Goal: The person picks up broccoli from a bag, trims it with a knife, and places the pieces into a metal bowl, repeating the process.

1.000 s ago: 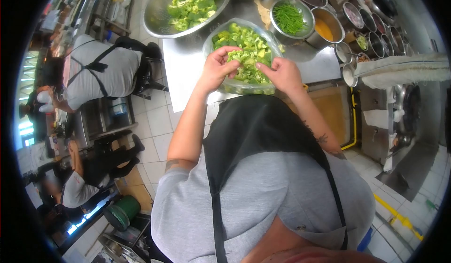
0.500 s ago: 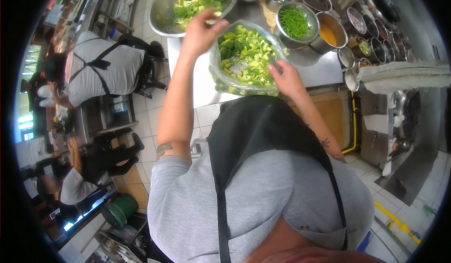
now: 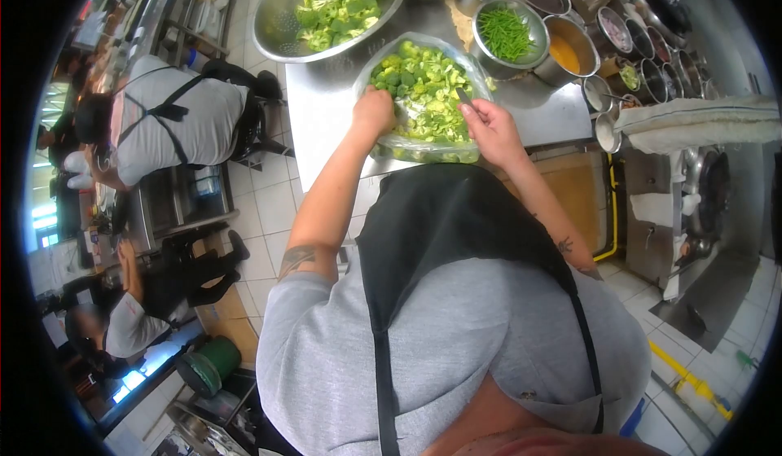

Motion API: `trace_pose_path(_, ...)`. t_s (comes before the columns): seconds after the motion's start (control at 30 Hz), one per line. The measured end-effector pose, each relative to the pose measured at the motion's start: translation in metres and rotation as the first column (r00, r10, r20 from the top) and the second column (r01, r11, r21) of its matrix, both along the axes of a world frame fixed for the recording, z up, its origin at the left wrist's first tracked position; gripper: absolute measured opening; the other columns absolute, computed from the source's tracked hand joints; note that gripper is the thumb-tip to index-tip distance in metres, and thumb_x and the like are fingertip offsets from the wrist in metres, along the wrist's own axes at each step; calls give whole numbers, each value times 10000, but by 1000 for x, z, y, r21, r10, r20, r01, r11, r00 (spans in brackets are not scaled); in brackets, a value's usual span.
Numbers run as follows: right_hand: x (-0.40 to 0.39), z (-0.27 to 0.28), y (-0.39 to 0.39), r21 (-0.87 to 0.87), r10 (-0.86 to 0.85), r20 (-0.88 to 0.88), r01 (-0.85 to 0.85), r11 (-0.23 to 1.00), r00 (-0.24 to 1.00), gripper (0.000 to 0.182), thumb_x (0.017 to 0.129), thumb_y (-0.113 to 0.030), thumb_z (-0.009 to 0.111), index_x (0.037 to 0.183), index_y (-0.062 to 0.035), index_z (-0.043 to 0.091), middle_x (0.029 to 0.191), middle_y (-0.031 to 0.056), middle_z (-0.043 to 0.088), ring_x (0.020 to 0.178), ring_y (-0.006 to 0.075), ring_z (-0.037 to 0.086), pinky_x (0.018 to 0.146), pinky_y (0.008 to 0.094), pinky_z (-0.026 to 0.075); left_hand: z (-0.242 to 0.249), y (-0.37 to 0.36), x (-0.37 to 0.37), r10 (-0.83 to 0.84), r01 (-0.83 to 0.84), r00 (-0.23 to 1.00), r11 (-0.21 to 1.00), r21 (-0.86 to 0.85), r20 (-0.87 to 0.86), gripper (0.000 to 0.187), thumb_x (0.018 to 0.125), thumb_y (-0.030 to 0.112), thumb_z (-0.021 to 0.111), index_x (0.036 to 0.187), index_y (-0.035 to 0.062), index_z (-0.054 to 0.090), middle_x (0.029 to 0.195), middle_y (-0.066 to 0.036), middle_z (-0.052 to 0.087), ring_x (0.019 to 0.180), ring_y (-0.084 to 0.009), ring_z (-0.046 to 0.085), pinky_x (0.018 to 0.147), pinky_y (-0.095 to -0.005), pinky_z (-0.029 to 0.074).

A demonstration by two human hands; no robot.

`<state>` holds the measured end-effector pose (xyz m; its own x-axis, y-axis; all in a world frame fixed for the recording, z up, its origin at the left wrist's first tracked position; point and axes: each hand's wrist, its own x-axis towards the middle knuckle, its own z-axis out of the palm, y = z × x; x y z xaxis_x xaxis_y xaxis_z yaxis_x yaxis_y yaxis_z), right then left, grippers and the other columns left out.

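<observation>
A clear plastic bag (image 3: 415, 148) lies wide open on the steel worktop, full of cut broccoli (image 3: 428, 77). My left hand (image 3: 375, 114) reaches into its left side, fingers curled down among the pieces; whatever they hold is hidden. At the right side of the bag, my right hand (image 3: 495, 133) is closed around a small knife (image 3: 463, 97), whose blade points up and left over the broccoli. Beyond the bag to the left, a large perforated steel colander (image 3: 273, 28) holds more broccoli florets (image 3: 338, 12).
Behind the bag stand a bowl of chopped green beans (image 3: 505, 34), a pot of orange sauce (image 3: 564, 53) and several other pots. A rolled cloth (image 3: 700, 130) hangs at the right. Two people in grey shirts work at the left, one nearer (image 3: 183, 110).
My left hand has moved from beside the colander down into the bag. My right hand keeps the knife, shifted slightly, its blade now more visible.
</observation>
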<state>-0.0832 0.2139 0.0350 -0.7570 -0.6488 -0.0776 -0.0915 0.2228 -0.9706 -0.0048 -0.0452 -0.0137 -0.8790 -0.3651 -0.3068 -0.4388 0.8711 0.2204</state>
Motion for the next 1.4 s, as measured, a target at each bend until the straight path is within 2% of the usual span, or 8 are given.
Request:
trace_pose_path(0.2, 13, 12, 3, -42, 65, 39, -63, 997, 997, 272, 1042, -198, 642, 1231, -22, 727, 770, 15, 658, 694, 47, 508, 626, 272, 450, 12, 9, 17, 117, -2, 939, 942, 335, -324, 516, 863, 257, 819, 1306, 43, 663, 1221, -209, 676, 1053, -312, 683, 921, -413, 556)
trace_pose_path(0.37, 21, 20, 1, -38, 62, -98, -66, 997, 993, 269, 1017, -176, 668, 1236, -42, 746, 757, 48, 688, 644, 57, 523, 600, 278, 464, 68, 34, 34, 343, 95, 905, 409, 908, -250, 491, 981, 199, 739, 1425, 35, 608, 1191, -67, 682, 869, -120, 627, 805, -281, 527)
trace_pose_path(0.47, 23, 28, -2, -41, 8, -231, -18, 999, 973, 258, 1004, -174, 679, 1206, -32, 754, 816, 115, 742, 627, 105, 590, 614, 301, 499, 81, 48, 38, 384, 208, 848, 390, 897, -364, 455, 988, 210, 746, 1406, 66, 636, 930, 25, 649, 774, -48, 548, 716, -243, 504)
trace_pose_path(0.8, 33, 33, -4, -87, -69, -310, 44, 995, 948, 249, 983, -177, 702, 1166, -19, 760, 967, 204, 771, 729, 240, 736, 694, 342, 566, 80, 58, 43, 369, 243, 838, 410, 879, -403, 459, 985, 200, 746, 1411, 66, 635, 1068, -18, 703, 806, -63, 573, 752, -248, 510)
trace_pose_path(1.0, 30, 34, 2, -82, -74, -350, 48, 995, 934, 231, 972, -156, 723, 1132, 6, 760, 933, 184, 778, 720, 182, 722, 681, 322, 557, 94, 71, 43, 275, 215, 892, 443, 871, -360, 480, 988, 190, 745, 1421, 31, 614, 1161, -28, 682, 880, -50, 570, 781, -237, 502)
trace_pose_path(1.1, 24, 25, 6, -113, -23, -116, 10, 994, 993, 220, 964, -143, 736, 1104, 26, 758, 884, 154, 778, 717, 116, 692, 665, 297, 543, 94, 71, 40, 218, 239, 898, 489, 839, -383, 472, 980, 189, 751, 1407, 29, 629, 1164, -49, 700, 873, -66, 585, 779, -245, 510)
trace_pose_path(1.2, 22, 27, 8, -118, -29, -121, 14, 993, 992, 208, 961, -130, 739, 1082, 39, 755, 853, 132, 773, 725, 80, 672, 651, 284, 535, 98, 73, 39, 213, 199, 905, 552, 810, -367, 473, 960, 211, 776, 1376, 24, 654, 1123, -57, 719, 867, -73, 597, 776, -251, 513)
trace_pose_path(1.4, 21, 30, 6, -154, -66, -298, 21, 988, 952, 189, 962, -105, 723, 1081, 39, 750, 872, 173, 770, 713, 157, 712, 648, 307, 543, 118, 84, 36, 262, 66, 906, 690, 721, -333, 567, 898, 326, 843, 1336, 7, 679, 1023, -88, 740, 864, -101, 622, 787, -276, 521)
